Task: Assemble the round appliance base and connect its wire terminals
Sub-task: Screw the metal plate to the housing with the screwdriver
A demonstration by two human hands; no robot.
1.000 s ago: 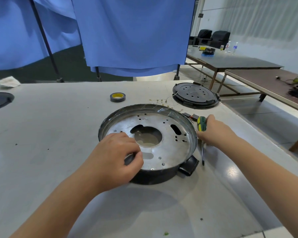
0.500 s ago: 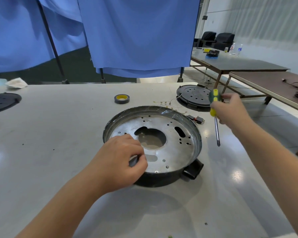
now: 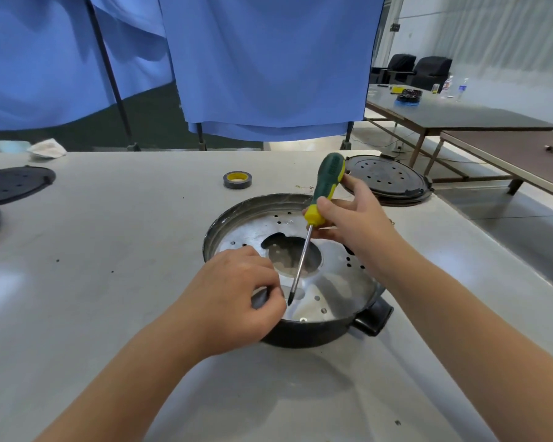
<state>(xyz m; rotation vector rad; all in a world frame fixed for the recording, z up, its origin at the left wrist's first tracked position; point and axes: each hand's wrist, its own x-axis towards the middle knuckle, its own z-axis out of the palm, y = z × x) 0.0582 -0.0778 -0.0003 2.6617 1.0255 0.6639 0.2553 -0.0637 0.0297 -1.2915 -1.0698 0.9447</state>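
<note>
Round base (image 3: 339, 282) lies under both hands: right hand (image 3: 355, 224) grips screwdriver (image 3: 316, 212), left hand (image 3: 233, 301) pinches its rim.

Table (image 3: 109, 282) (pale): base (image 3: 300, 333), tape (image 3: 237, 180)

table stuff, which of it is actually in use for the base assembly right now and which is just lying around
In use: round appliance base; screwdriver held by the right hand; left hand at the near rim.

Lying about: tape roll; black perforated plate; black disc; crumpled cloth.
</note>
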